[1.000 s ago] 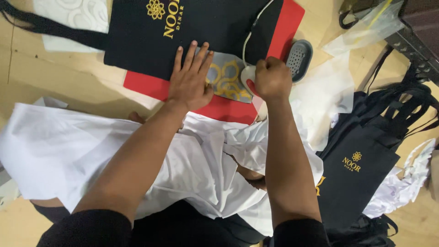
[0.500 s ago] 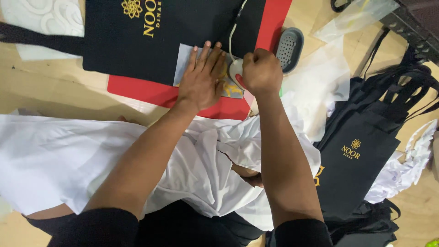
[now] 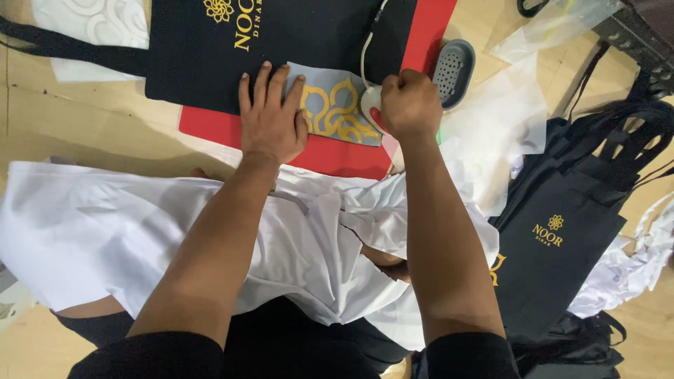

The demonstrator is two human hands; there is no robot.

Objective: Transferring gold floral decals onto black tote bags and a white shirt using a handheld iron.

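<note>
Left hand (image 3: 270,119) lying flat, fingers spread, pressing a gold-patterned transfer sheet (image 3: 337,109) onto a black bag (image 3: 281,35), right hand (image 3: 411,105) gripping a small white iron (image 3: 370,105)

I have only one view, from the camera on the head. It looks steeply down along both forearms, quite near, to the left hand (image 3: 270,116) and right hand (image 3: 409,105) on the red mat (image 3: 330,151), with wooden floor (image 3: 84,119) around.

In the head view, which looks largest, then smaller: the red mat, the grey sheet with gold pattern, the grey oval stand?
1. Red mat, though partly covered.
2. Grey sheet, partly under both hands.
3. Grey oval stand.
</note>
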